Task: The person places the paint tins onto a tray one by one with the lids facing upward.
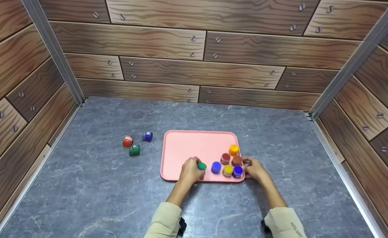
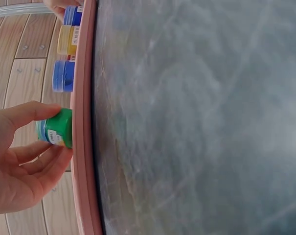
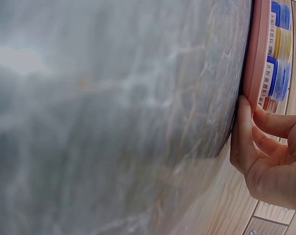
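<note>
My left hand [image 1: 190,170] pinches a small green paint jar [image 2: 59,128] between thumb and fingers, low over the front of the pink tray [image 1: 194,145]; the rim hides the jar's base. To its right on the tray stand a blue jar [image 1: 216,167], a yellow jar [image 1: 227,171] and a dark blue jar [image 1: 237,171]. Behind them are a dark red jar [image 1: 225,158], a brown jar [image 1: 237,161] and an orange jar [image 1: 233,150]. My right hand [image 1: 254,168] grips the tray's right rim near the front corner, as the right wrist view also shows.
Left of the tray, a red-orange jar [image 1: 127,141], another green jar [image 1: 134,150] and a purple-blue jar [image 1: 147,136] lie on the grey marbled table [image 1: 98,185]. Wood-patterned panels [image 1: 194,69] enclose the back and both sides.
</note>
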Available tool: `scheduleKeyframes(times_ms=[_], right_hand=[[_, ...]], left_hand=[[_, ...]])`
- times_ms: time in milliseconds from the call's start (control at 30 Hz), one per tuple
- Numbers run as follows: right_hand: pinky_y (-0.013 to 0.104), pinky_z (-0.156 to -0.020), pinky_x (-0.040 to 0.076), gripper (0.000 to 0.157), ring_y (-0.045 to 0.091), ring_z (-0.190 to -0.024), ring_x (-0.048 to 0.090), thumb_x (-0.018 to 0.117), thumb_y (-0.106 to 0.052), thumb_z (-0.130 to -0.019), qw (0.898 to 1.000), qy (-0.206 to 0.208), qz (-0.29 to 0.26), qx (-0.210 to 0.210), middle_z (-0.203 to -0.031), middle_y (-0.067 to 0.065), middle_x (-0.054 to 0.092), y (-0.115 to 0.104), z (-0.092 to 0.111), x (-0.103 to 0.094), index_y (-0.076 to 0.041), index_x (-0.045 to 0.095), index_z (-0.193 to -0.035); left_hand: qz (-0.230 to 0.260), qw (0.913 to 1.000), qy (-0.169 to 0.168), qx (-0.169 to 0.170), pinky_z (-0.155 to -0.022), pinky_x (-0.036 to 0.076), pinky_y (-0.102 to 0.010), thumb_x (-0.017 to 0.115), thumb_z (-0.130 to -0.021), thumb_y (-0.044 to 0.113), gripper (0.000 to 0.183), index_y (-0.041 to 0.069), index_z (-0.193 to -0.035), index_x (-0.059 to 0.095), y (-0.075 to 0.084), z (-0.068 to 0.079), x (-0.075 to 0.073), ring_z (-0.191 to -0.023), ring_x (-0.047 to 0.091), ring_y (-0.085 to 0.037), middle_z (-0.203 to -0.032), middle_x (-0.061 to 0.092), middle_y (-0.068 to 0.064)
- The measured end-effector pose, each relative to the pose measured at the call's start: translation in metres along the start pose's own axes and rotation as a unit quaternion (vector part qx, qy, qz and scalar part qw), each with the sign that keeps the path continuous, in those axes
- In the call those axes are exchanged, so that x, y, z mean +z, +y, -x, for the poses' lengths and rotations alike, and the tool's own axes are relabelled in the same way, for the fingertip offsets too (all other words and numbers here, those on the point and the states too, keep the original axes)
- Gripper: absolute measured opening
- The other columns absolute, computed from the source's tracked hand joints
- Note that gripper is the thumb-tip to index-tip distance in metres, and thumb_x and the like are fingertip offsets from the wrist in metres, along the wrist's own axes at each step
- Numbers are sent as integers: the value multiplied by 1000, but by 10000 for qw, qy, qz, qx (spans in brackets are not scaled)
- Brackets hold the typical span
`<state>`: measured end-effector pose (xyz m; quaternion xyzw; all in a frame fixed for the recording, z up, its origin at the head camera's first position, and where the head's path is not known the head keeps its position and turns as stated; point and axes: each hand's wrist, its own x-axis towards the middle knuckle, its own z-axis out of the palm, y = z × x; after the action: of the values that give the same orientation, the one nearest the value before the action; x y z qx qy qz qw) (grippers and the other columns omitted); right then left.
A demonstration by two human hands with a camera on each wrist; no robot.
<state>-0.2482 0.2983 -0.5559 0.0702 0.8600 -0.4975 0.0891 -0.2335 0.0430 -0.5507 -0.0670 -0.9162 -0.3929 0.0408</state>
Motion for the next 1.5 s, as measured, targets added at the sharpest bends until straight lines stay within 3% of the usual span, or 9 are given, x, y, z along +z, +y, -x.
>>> scheduleKeyframes(times_ms=[467,667,933,1267,1500], right_hand=[[31,-55,52,44,15,-62,52,42,15,-75,9996,-182,-199,19,-77,11,49,0,1,-1,14,44,-119],[31,-55,52,42,15,-63,52,44,14,-76,9997,-122,-203,28,-78,12,50,0,0,-1,14,45,-118],[31,-55,52,42,15,-62,52,43,14,-76,9997,-113,-214,-28,-77,12,49,1,1,0,15,44,-117],[30,-55,51,41,14,-62,51,43,14,-76,9996,-132,-246,-11,-76,8,48,1,1,0,16,43,-117],[30,-55,51,43,14,-63,50,42,15,-75,9995,-120,-303,47,-77,11,48,1,1,0,17,42,-118]], left_hand=[[162,9994,-208,220,-66,46,-31,76,-58,-3,33,6,-81,54,3,2,9,-72,54,-20,-74,51,-1],[105,9986,-145,499,-67,46,-33,76,-58,-4,35,6,-82,53,3,2,12,-73,54,-22,-75,51,-2],[91,9982,-107,588,-69,47,-34,76,-58,-3,36,6,-85,54,2,4,14,-75,56,-24,-77,53,-4],[167,9987,-312,360,-74,45,-35,79,-63,9,42,3,-99,58,5,4,13,-85,55,-26,-88,55,-7],[309,9991,-41,287,-76,44,-35,74,-73,22,36,1,-99,60,8,3,7,-85,55,-25,-91,57,-8]])
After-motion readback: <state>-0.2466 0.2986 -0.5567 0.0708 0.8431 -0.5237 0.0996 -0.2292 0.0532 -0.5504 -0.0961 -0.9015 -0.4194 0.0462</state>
